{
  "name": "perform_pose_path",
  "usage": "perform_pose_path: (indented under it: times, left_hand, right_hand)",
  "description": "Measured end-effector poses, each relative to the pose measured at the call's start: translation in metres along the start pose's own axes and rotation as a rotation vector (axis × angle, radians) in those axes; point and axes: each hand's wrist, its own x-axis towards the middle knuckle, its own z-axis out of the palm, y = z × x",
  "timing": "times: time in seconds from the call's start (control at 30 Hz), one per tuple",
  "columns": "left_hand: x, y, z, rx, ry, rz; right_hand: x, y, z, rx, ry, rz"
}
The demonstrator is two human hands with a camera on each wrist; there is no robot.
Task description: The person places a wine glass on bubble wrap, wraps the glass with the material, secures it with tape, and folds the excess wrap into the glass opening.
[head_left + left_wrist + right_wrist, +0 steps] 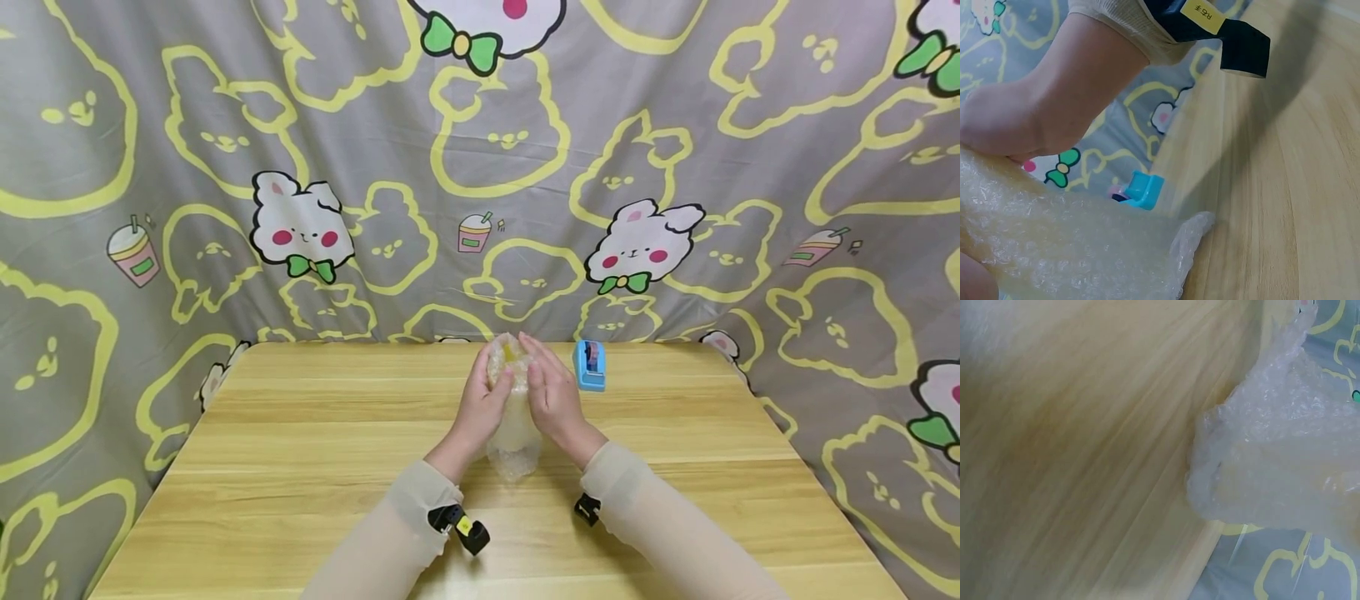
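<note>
A bundle in clear bubble wrap (515, 425) stands between my two hands over the middle of the table. Something yellowish shows through the plastic and at its far, gathered end; most of it is hidden by the wrap. My left hand (482, 404) grips the bundle's upper left side, thumb on the near face. From the right, my right hand (557, 402) holds the same end, fingers reaching along the far side. The loose wrap (1191, 250) flares at the near end in the left wrist view. In the right wrist view, the crumpled wrap (1272, 462) hides the fingers.
A blue tape dispenser (591, 371) stands near the table's back edge, just right of my right hand. The wooden table (300, 450) meets a grey patterned curtain (405, 233) at its back and sides. A black wrist camera mount (461, 529) sits on the left sleeve.
</note>
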Motion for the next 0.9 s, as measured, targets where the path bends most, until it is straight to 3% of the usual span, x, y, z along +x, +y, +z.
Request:
perform_pose_path:
  times: [0.3, 0.53, 0.67, 0.77, 0.9]
  left_hand:
    - [-0.003, 0.003, 0.003, 0.100, 0.026, 0.083]
    - [-0.004, 0.001, 0.002, 0.178, 0.039, 0.153]
    - [0.003, -0.022, -0.007, 0.316, 0.022, 0.216]
    - [0.009, -0.039, -0.014, 0.465, 0.006, 0.305]
    - [0.009, -0.037, -0.021, 0.599, -0.039, 0.398]
  right_hand:
    - [0.000, -0.003, -0.002, -0.002, 0.008, -0.015]
    - [0.002, -0.007, -0.002, 0.008, -0.021, 0.039]
    - [0.002, -0.010, -0.003, 0.011, -0.037, 0.063]
    - [0.001, -0.012, -0.005, 0.015, -0.043, 0.071]
    - [0.001, -0.012, -0.006, 0.021, -0.052, 0.075]
